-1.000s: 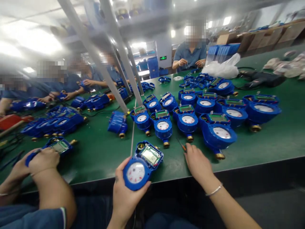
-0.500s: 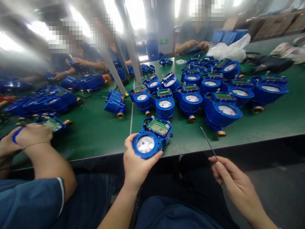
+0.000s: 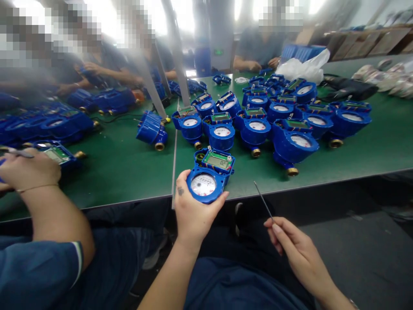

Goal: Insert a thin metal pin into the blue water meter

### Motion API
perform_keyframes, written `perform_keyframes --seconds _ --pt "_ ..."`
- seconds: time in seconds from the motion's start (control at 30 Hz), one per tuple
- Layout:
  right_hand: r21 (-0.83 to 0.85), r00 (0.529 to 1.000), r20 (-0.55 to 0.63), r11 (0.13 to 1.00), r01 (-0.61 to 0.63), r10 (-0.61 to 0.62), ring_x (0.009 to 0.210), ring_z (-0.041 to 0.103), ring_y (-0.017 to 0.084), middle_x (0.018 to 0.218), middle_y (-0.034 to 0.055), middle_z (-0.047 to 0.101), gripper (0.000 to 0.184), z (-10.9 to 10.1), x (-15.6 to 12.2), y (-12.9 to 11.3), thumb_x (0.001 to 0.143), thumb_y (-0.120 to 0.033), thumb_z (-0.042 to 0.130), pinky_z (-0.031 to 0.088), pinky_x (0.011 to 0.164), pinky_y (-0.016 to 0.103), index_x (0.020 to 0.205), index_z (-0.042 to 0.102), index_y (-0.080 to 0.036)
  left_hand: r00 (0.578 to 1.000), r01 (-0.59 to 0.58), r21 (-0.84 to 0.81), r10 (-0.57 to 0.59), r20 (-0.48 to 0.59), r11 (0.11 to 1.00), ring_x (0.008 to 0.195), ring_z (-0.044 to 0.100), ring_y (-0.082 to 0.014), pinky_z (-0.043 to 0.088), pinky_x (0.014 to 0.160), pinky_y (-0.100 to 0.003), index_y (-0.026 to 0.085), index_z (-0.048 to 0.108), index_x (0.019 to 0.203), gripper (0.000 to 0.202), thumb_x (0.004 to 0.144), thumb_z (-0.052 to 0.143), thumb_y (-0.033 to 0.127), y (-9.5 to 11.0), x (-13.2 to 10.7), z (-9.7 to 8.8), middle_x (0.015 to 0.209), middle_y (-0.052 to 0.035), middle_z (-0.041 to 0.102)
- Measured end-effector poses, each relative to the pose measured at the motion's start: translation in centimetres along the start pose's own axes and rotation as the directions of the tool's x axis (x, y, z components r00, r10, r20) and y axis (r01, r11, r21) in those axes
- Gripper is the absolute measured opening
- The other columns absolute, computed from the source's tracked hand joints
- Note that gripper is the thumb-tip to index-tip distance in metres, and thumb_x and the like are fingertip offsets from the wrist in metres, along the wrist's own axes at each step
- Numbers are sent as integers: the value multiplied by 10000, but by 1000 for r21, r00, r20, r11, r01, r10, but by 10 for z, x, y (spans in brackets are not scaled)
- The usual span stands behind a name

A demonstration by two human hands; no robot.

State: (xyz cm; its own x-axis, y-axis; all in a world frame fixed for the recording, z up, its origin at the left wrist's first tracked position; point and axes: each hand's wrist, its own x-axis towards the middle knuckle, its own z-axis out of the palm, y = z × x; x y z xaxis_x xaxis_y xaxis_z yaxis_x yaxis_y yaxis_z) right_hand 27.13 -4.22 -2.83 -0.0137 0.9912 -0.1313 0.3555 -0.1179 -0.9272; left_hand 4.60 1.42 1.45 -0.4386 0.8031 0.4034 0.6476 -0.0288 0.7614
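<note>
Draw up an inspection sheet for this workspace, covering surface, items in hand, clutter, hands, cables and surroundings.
Surface: green table, crossed by a pale seam.
Job's things: blue meter with its display exposed; thin tool.
Clutter: other meters grouped beyond; white plastic bag behind them.
Hands: left hand grips the blue meter; right hand holds the thin tool, apart from the meter.
Cables: dark cable on the table's left part.
Surroundings: metal poles; a co-worker's hand at left; other people beyond, blurred.

tool [image 3: 263, 201]: handle hidden | meter dial [image 3: 202, 187]: digits [image 3: 205, 181] unreadable | far co-worker [image 3: 258, 46]: blurred | neighbour [image 3: 61, 219]: cut off
</note>
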Motion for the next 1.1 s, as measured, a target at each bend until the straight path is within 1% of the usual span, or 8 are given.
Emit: perform_keyframes --seconds 0.13,0.27,0.37,0.5,0.67,0.77,0.97,1.1 --pt "-20 998 -43 999 37 -38 501 416 114 585 -50 434 390 3 -1 3 917 -494 431 363 457 227 1165 540 -213 997 -65 -21 65 35 998 1174 535 -307 451 1003 -448 169 373 1339 930 578 811 474 -6 -2 -2 1283 -147 536" --pt "-129 987 -20 979 156 -160 530 513 114 633 -21 555 308 -2 6 -1 911 -446 470 443 498 209 1075 623 -235 987 -89 1 88 131 996 1174 529 -323 458 991 -472 138 338 1379 1020 559 807 522 -11 4 -9 1252 -166 542" --pt "-198 965 -21 947 254 -263 634 618 135 804 28 684 279 -8 14 -8 891 -421 513 524 588 216 1036 672 -244 979 -114 10 111 169 993 1133 539 -305 466 980 -457 127 410 1331 945 562 806 505 -12 9 -11 1196 -146 532" --pt "-237 938 -32 914 328 -345 849 685 169 967 37 732 246 -10 21 -13 877 -381 545 554 799 253 1033 693 -263 975 -137 -27 140 173 990 1118 536 -267 459 994 -424 174 477 1281 784 612 788 439 -11 10 -10 1188 -114 510" --pt "-214 939 -44 921 326 -342 605 670 151 781 31 734 269 -7 23 -12 871 -401 542 557 547 201 1002 710 -237 977 -169 -49 174 126 984 1173 536 -277 453 1018 -427 179 463 1292 770 635 777 430 -13 9 -9 1260 -126 558" --pt "-205 932 -35 915 347 -361 586 669 138 809 29 742 250 -6 25 -12 871 -389 547 545 514 178 993 712 -246 987 -127 -42 130 96 991 1135 569 -286 482 986 -425 176 477 1280 790 608 790 448 -13 8 -8 1245 -127 583" --pt "-254 901 26 869 424 -432 893 694 133 991 -2 739 205 -15 36 -15 888 -314 542 537 817 170 1026 693 -289 993 90 -190 -74 87 978 1147 560 -289 450 1016 -437 218 456 1313 864 558 818 431 -4 8 -7 1276 -102 563" --pt "-297 913 42 868 398 -405 799 703 129 934 -2 743 234 -19 41 -22 899 -310 526 560 726 172 1086 664 -275 958 286 -396 -253 134 873 1036 609 -281 524 886 -393 198 549 1217 771 536 825 431 -4 17 -6 1188 -102 604"
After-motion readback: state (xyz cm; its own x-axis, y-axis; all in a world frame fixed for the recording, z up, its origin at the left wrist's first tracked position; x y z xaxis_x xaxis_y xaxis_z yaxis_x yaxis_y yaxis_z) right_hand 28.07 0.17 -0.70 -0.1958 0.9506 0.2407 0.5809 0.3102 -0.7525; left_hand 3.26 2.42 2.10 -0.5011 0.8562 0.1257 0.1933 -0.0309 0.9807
